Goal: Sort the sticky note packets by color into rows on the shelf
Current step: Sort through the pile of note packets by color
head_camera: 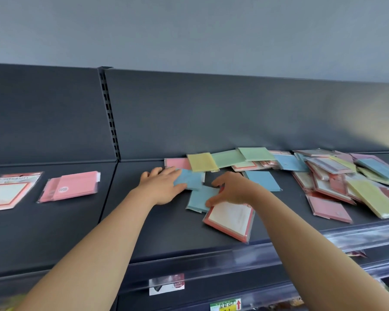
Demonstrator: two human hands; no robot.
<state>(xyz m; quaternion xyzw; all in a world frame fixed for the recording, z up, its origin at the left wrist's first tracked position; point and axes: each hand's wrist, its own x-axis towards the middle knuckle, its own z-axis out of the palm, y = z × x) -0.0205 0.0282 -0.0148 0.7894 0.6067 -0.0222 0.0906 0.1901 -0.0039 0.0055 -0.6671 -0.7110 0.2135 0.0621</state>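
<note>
Fingers (pixel 166 171) touch blue packets (pixel 190 179) on shelf (pixel 166 232).

Two slim forearms, bare right up to the bottom frame edge, end in a bare left hand (pixel 161 187) and a bare right hand (pixel 233 190), wide-angle lens stretching both arms thicker toward the camera.

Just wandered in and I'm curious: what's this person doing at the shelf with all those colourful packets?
A person is sorting sticky note packets by colour on a dark shelf. The left hand rests on a blue packet, and the right hand curls over a second blue packet and a red-bordered packet; whether it grips either is unclear. A mixed pile waits at the right, while a pink packet sits apart at the far left.
</note>
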